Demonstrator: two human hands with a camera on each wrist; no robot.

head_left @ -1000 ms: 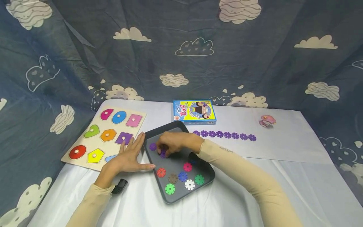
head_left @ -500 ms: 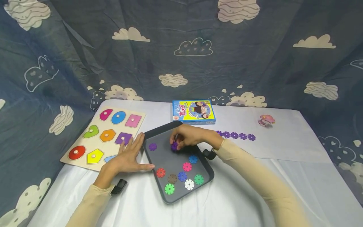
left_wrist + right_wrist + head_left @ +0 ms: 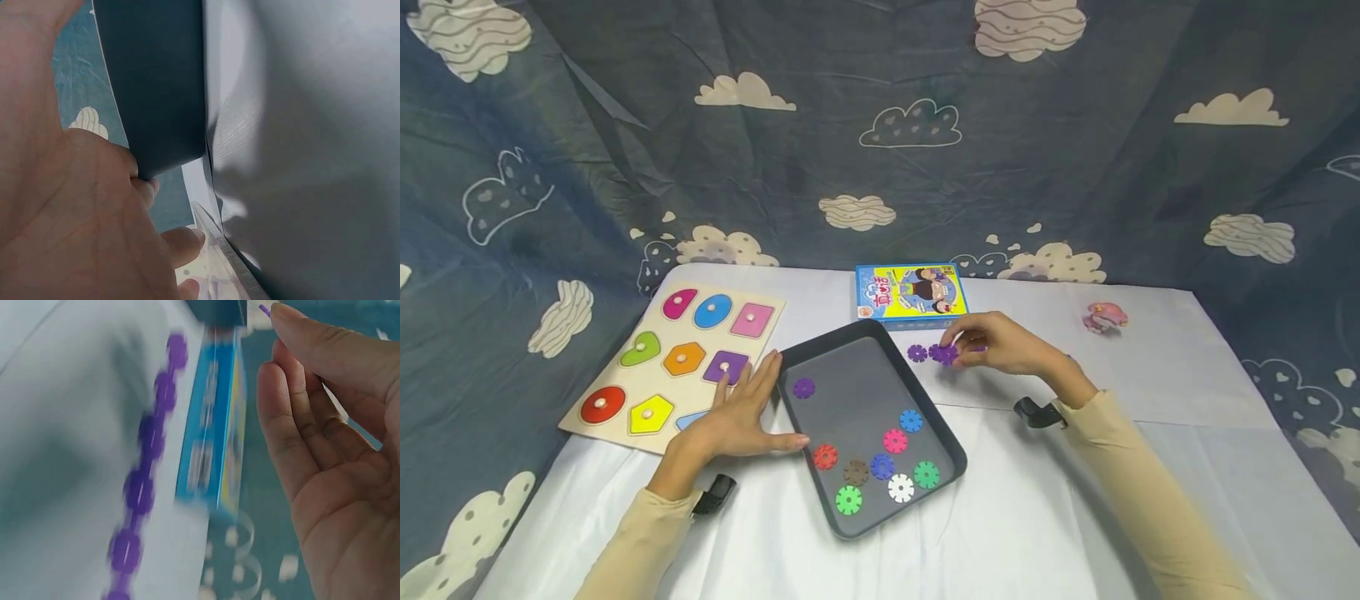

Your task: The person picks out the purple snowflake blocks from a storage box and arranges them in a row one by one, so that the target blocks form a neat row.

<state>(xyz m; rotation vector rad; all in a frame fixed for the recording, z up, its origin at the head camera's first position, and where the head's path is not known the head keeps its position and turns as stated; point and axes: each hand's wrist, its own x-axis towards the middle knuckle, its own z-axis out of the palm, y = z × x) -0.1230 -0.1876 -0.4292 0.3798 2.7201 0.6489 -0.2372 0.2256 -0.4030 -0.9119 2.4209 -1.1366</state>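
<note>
My right hand pinches a purple notched plastic disc between thumb and fingertips, above the row of matching purple discs on the white cloth. Much of that row is behind the hand in the head view; in the right wrist view the row of discs runs blurred beside the box. My left hand lies spread along the left side of the dark grey tray, fingers fairly straight and thumb at the rim. One purple disc lies alone in the tray's upper left. Several discs of other colours, including a white disc, are gathered lower down.
A wooden shape-puzzle board lies left of the tray, partly under the left fingers. Behind the tray is a blue and yellow box. At the far right sits a small pink figure. Patterned cloth hangs behind the table.
My right hand has picked up a purple disc in the tray and carried it right, over the rim, to the row. My left hand and the tray have stayed in place.
</note>
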